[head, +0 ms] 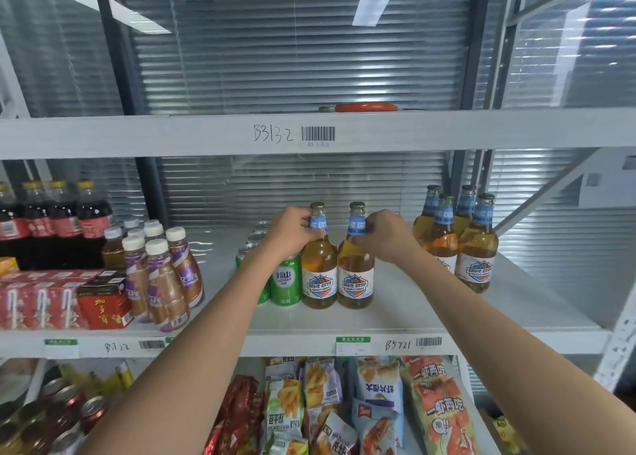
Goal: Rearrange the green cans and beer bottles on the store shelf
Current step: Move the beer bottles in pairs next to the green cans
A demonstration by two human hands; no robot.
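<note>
Two amber beer bottles stand side by side on the middle shelf [406, 317]. My left hand [292, 234] grips the neck of the left beer bottle [319, 279]. My right hand [389, 237] grips the neck of the right beer bottle [356, 279]. Both bottles stand upright and touch each other. A row of green cans [285, 284] runs back from the shelf front, just left of the held bottles, partly hidden by my left forearm. Several more beer bottles [461, 244] are grouped at the right of the shelf.
Purple coffee bottles [165, 279], red drink cartons [51, 303] and cola bottles [51, 220] fill the shelf's left side. The upper shelf beam [447, 131] hangs above. Snack bags [378, 406] and cans [62, 416] lie on the lower shelf. A diagonal brace [557, 186] crosses behind at right.
</note>
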